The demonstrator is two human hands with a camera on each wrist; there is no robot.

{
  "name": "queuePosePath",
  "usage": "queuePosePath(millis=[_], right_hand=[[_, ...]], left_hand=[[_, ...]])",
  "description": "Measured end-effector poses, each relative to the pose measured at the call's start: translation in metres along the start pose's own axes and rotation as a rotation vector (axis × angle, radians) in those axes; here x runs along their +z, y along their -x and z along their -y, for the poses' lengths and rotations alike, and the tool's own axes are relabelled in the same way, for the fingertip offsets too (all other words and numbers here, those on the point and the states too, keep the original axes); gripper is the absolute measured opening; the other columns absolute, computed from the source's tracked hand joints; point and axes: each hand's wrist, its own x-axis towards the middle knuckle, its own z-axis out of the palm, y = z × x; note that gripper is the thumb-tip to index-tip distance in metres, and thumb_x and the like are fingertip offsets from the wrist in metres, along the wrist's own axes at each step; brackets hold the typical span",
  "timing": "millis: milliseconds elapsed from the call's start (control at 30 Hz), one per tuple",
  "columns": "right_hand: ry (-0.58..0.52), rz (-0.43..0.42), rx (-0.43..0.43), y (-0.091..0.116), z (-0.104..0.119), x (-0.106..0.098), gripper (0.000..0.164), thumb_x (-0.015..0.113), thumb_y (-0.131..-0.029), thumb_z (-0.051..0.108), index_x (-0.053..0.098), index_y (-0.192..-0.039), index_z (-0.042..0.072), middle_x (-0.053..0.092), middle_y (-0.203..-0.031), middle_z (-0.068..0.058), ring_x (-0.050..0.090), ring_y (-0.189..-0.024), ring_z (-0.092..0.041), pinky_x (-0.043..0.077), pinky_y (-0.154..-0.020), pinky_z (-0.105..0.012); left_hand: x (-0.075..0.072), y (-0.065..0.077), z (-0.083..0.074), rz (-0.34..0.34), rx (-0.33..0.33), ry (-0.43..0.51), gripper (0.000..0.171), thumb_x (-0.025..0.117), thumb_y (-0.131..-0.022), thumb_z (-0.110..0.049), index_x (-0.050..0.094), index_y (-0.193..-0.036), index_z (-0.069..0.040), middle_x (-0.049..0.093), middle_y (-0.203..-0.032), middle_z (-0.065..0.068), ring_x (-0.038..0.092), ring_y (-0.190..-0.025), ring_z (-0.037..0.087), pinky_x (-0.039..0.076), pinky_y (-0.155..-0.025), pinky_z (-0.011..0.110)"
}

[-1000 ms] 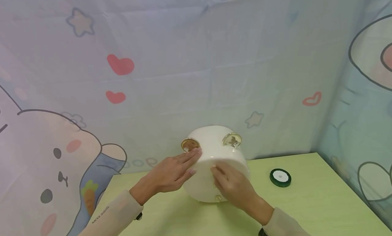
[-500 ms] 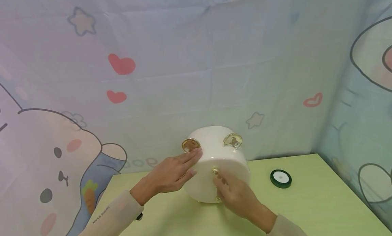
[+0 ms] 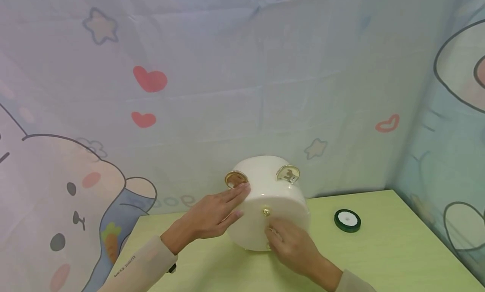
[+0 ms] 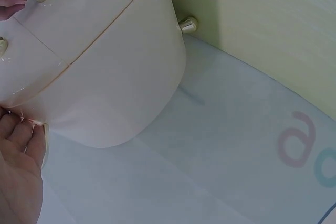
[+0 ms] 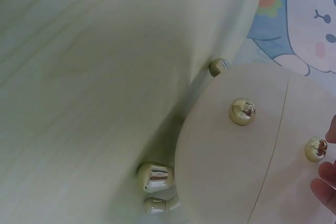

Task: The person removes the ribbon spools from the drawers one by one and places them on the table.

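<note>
A glossy white round box [image 3: 248,224] stands on the table with its flat front facing me. Two gold-rimmed ears [image 3: 288,174] rise from its top, and its front is split by thin seams into panels with gold knobs [image 3: 266,212]. My left hand [image 3: 212,216] rests with straight fingers on the box's upper left, beside the left ear [image 3: 235,179]. The fingers of my right hand [image 3: 291,243] are bent round the middle knob [image 5: 316,149], which they hide in the head view. Below it sits the bottom knob [image 5: 242,111].
A dark green ribbon spool [image 3: 347,221] with a white centre lies on the pale green table [image 3: 398,245], right of the box. Gold feet [image 5: 156,177] stick out under the box. A cartoon-printed cloth [image 3: 212,94] hangs close behind the table.
My right hand has let go of the top knob, now uncovered, and moved down to the middle knob. My left hand stays on the box's upper left.
</note>
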Motion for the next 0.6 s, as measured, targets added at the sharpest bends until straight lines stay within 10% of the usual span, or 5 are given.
queuePosePath(millis=[600], right_hand=[[0.082, 0.025, -0.033, 0.007, 0.002, 0.016, 0.040, 0.034, -0.111, 0.008, 0.073, -0.104, 0.000, 0.069, -0.105, -0.011, 0.068, -0.098, -0.023, 0.060, -0.087, -0.031]], left_hand=[[0.001, 0.000, -0.001, -0.002, 0.001, -0.001, 0.063, 0.040, -0.114, -0.038, 0.022, -0.169, -0.012, 0.026, -0.175, 0.006, 0.037, -0.159, 0.023, 0.049, -0.117, 0.044]])
